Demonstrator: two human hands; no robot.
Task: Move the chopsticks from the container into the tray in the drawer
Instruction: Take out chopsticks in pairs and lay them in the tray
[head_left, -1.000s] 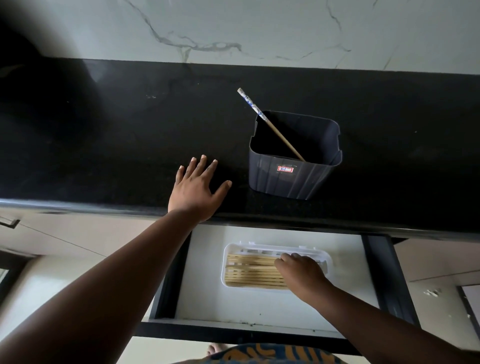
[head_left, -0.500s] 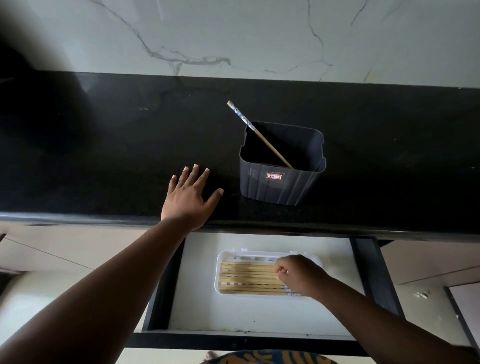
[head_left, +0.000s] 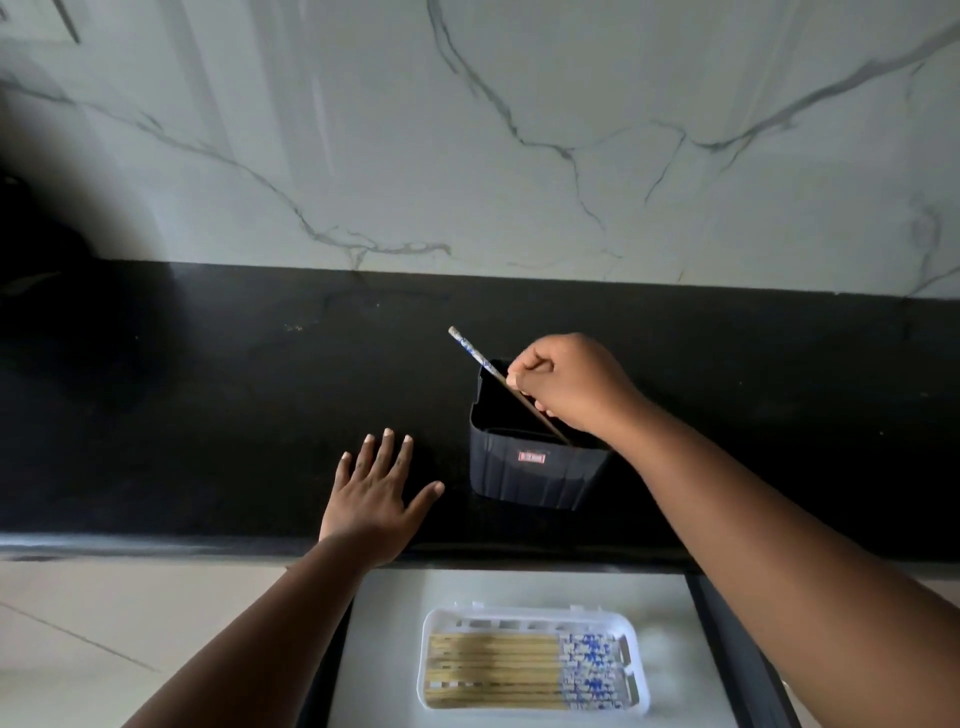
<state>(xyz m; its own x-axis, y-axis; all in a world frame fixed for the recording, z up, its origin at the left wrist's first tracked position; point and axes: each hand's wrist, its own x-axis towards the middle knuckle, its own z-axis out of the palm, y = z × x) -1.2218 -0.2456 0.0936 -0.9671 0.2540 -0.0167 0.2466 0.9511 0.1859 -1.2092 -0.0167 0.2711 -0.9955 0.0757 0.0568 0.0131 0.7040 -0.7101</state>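
Right hand (head_left: 566, 387) up from tray (head_left: 641, 670), now pinched on last chopstick (head_left: 480, 361) in container (head_left: 535, 475); left hand (head_left: 371, 499) flat, fingers spread, alongside.

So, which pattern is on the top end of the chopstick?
Blue and white pattern on the chopstick, head view.

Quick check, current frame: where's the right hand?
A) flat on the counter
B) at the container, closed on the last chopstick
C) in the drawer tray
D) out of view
B: the right hand is closed around the single chopstick leaning out of the dark container, while the left hand lies flat on the black counter.
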